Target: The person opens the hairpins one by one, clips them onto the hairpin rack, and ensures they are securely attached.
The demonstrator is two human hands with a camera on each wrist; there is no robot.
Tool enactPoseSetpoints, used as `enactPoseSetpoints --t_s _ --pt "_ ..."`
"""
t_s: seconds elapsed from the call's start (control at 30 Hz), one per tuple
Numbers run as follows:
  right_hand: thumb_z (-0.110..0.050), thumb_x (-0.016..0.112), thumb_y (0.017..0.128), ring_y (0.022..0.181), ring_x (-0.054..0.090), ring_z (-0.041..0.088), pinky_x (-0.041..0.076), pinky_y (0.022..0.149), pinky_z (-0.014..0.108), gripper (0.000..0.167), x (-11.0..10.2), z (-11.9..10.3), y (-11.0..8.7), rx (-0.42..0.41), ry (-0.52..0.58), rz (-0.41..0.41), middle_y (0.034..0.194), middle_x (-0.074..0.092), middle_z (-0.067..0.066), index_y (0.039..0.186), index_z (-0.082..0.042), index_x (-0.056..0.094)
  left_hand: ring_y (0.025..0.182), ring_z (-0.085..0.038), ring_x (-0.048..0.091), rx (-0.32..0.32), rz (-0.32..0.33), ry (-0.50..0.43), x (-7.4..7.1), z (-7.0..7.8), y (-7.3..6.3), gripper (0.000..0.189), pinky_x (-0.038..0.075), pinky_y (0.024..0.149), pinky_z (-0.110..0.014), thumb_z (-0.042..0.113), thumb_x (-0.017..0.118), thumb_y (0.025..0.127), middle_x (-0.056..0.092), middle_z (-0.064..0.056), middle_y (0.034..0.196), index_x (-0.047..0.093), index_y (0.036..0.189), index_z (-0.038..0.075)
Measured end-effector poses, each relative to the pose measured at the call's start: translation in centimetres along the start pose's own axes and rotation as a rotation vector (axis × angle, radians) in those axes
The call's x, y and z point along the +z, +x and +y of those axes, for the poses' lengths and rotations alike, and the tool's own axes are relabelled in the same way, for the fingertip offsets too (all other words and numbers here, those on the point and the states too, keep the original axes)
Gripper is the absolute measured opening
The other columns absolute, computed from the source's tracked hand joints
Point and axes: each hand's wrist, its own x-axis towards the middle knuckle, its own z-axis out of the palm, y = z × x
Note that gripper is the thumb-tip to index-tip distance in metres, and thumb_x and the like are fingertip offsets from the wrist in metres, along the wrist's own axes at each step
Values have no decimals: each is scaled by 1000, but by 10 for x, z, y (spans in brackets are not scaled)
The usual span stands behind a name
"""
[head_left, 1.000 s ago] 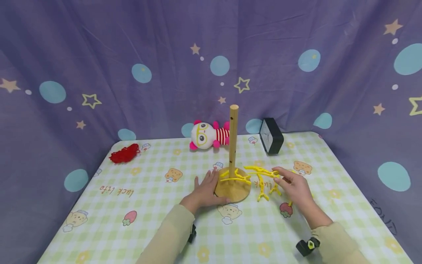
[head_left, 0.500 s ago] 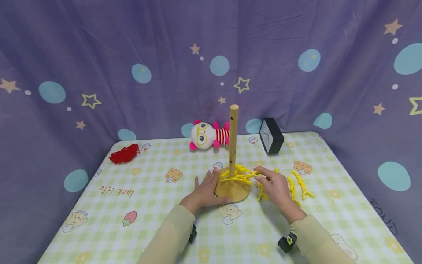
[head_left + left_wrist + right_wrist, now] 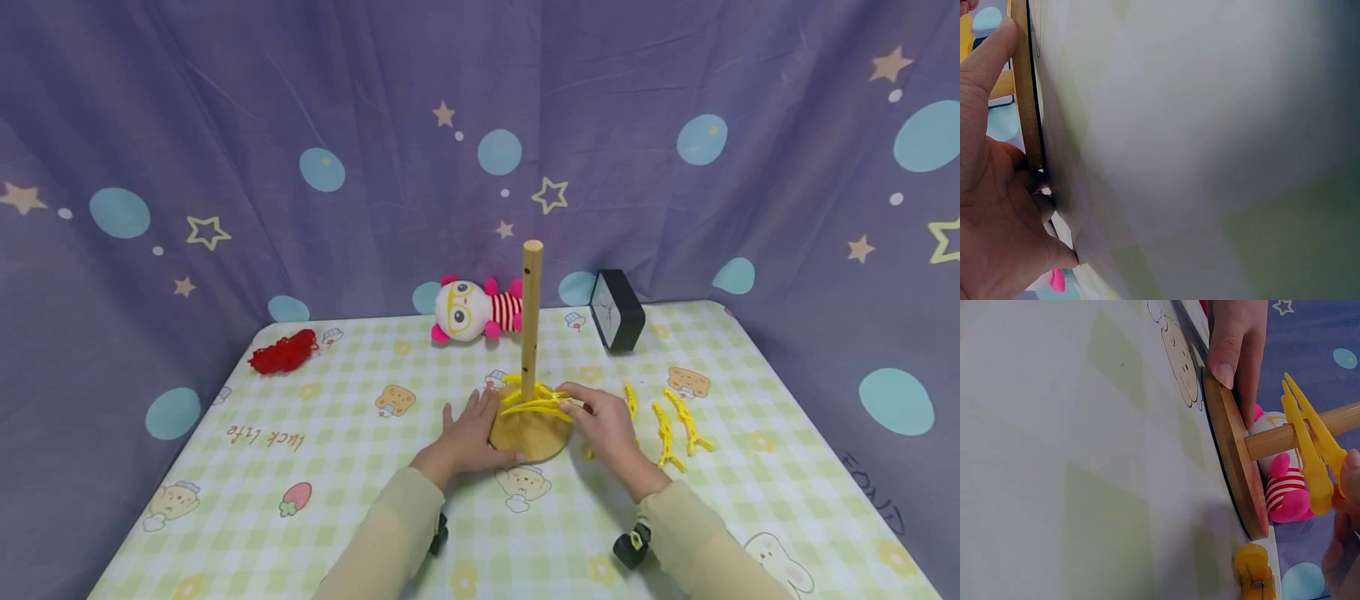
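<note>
Wooden stand (image 3: 530, 333) rises from the table (image 3: 375, 517); left hand (image 3: 468, 437), fingers spread, rests on its base (image 3: 528, 440). Right hand (image 3: 606, 423) pinches 1 yellow clip (image 3: 1316, 481) at the stand: placing it seems underway, calling for careful aim. Far: toy (image 3: 465, 310), clock (image 3: 621, 310), red string (image 3: 285, 352). Right: 3 loose clips (image 3: 665, 433), possibly obstructing.

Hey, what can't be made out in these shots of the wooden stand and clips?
Head view: black clock, dial too small to read.
Head view: plush toy, right end hidden behind the wooden post.
Left wrist view: left hand, cut off by the left edge.
Right wrist view: lower yellow clip, cut off by the bottom edge.
</note>
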Motion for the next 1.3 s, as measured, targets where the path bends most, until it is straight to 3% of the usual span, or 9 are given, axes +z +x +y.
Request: enactPoseSetpoints --t_s 0.2,0.4,0.63,0.97,1.3 --pt "-22 74 87 64 49 15 42 56 30 37 0 4 0 29 -14 -113 77 59 -1 124 -18 68 150 -25 2 -4 -2 -2 -1 0 -1 114 -6 113 -61 72 63 76 7 -5 164 11 158 10" --pt "-27 74 88 71 56 15 47 60 30 53 -7 7 -3 49 31 -167 85 64 1 138 -18 58 150 -25 2 -7 -7 -3 -1 -1 0 115 -6 113 -61 74 62 76 7 -5 164 11 158 11" --pt "-34 71 90 75 58 17 48 62 31 48 -27 15 -11 102 20 -147 98 67 5 134 -18 61 150 -25 2 -9 -11 -11 0 -1 0 116 -6 113 -61 74 63 75 7 -6 164 11 158 11" --pt "-26 67 94 93 63 23 51 70 32 44 -78 38 -28 139 -68 -59 118 67 12 133 -9 58 150 -24 1 -14 -14 -9 1 -1 0 116 -7 114 -60 74 62 76 6 -5 164 9 158 11" --pt "-26 66 94 95 62 29 49 66 32 49 -118 63 -45 215 -171 -48 116 64 17 136 -3 54 150 -23 -1 -17 -17 9 1 -2 2 116 -8 114 -59 74 62 76 4 -4 164 8 158 12"
